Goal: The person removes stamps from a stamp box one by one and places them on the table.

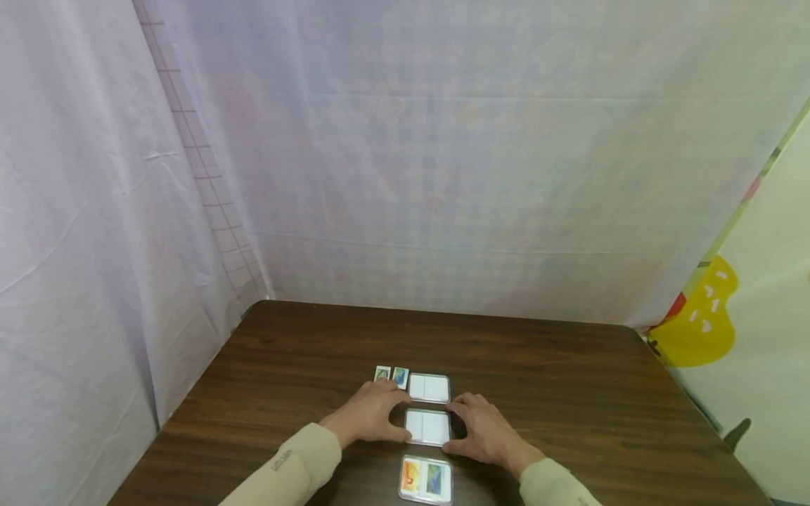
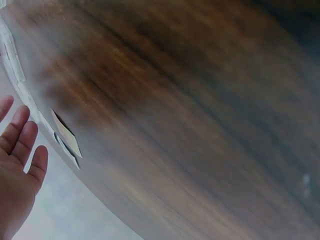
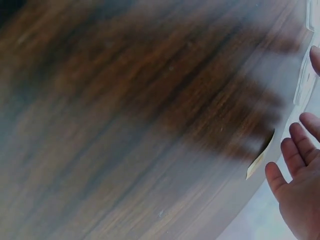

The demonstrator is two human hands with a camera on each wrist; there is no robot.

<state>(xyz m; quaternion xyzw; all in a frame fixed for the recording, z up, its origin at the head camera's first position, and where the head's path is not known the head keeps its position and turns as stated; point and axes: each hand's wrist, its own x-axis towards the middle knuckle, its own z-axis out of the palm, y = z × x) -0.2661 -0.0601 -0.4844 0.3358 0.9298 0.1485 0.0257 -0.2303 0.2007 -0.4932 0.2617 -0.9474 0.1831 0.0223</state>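
Observation:
Three clear flat cases lie in a column on the table. The middle case, with two white panels, is between my hands. My left hand is at its left side, thumb by the lower left corner. At its right side my right hand has its thumb and index fingertips right at the edge. Fingers of both hands look relaxed in the wrist views. Farther back lies another white-panelled case. The nearest case shows an orange picture and a blue-green one. Beyond my left fingers are two small picture cards, one partly hidden.
The dark wood-grain table extends to both sides of the cases. White curtains hang behind it and on the left. At the right is a light cloth with a yellow printed shape.

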